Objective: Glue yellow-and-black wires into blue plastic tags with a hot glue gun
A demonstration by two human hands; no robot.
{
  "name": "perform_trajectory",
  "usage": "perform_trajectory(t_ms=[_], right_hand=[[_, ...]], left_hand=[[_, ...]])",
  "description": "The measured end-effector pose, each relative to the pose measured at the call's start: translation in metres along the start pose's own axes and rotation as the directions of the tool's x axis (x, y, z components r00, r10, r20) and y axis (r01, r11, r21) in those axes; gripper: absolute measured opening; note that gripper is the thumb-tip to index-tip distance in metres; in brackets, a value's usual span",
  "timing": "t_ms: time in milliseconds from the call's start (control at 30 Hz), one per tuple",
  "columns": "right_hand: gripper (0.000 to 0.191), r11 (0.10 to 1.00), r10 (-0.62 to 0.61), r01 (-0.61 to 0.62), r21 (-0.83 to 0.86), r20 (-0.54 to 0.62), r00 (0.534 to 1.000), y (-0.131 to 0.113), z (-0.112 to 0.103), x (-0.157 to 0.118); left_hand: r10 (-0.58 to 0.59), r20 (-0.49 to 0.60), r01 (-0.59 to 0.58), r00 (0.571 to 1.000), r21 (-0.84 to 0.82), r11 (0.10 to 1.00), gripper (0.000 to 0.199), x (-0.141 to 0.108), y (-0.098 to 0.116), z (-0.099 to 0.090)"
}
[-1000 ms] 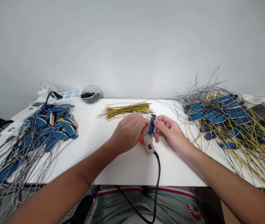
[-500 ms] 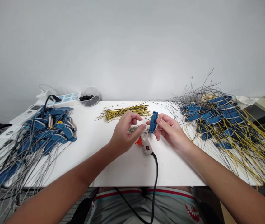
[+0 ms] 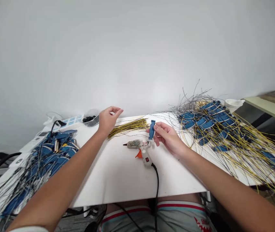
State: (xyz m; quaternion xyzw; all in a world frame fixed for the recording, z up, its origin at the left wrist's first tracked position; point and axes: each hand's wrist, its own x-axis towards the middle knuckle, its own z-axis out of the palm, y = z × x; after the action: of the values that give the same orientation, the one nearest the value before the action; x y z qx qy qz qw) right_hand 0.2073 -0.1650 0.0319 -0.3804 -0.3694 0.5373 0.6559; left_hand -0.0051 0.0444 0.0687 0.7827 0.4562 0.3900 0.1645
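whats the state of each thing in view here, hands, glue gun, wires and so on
left hand, raised over the table's back edge, half open, empty
right hand, shut on the part
blue plastic part, upright in the right hand's fingers
hot glue gun, lying on its side on the table, not touched
black power cord, running from the gun over the table edge
yellow-and-black wire bundle, lying loose on the table
clear tub, holding black bits

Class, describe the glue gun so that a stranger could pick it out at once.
On the white table, find the yellow wire bundle. Just nearer the edge lies the glue gun, set apart by its orange trigger and red switch.
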Motion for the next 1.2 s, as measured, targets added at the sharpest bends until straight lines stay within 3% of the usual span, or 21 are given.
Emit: perform_trajectory(t_ms=[133,233,400,533,600,733,967,1067,1200], right_hand=[[0.047,1.000,-0.018,0.019,0.005,-0.029,0.999,0.000,-0.006,0.004],[0.047,0.999,-0.036,0.036,0.004,-0.070,0.997,-0.001,-0.010,0.006],[0.043,0.999,-0.033,0.036,0.031,-0.080,0.996,-0.004,-0.011,0.003],[0.039,0.998,-0.042,0.046,0.045,-0.085,0.996,-0.006,-0.010,0.000],[0.038,0.998,-0.041,0.045,0.044,-0.093,0.995,-0.005,-0.010,-0.001],[0.039,0.999,-0.026,0.029,0.033,-0.094,0.995,-0.004,-0.012,0.002],[0.041,0.997,-0.049,0.058,0.059,-0.140,0.989,-0.006,-0.015,0.006],[0.040,0.996,-0.049,0.059,0.070,-0.139,0.989,-0.007,-0.013,0.006],[0.041,0.997,-0.028,0.036,0.067,-0.130,0.991,-0.005,-0.014,0.005]], left_hand=[[0.093,0.042,-0.098,0.995,0.120,0.988,0.043,0.035,-0.017,0.003],[0.091,0.081,-0.105,0.993,0.193,0.976,0.035,0.035,-0.022,-0.009],[-0.032,0.201,-0.025,0.979,0.276,0.961,0.035,-0.009,-0.029,-0.053],[0.025,0.419,-0.176,0.908,0.324,0.930,0.035,-0.054,-0.043,-0.072],[0.057,0.457,-0.240,0.888,0.353,0.905,0.035,-0.072,-0.053,-0.071],[0.081,0.372,-0.238,0.925,0.400,0.885,0.041,-0.089,-0.066,-0.056],[0.099,0.308,-0.247,0.946,0.490,0.836,0.043,-0.093,-0.058,-0.043],[0.180,0.359,-0.355,0.916,0.516,0.779,0.042,-0.093,-0.053,-0.042],[0.271,0.478,-0.507,0.836,0.481,0.715,0.042,-0.088,-0.053,-0.043]])
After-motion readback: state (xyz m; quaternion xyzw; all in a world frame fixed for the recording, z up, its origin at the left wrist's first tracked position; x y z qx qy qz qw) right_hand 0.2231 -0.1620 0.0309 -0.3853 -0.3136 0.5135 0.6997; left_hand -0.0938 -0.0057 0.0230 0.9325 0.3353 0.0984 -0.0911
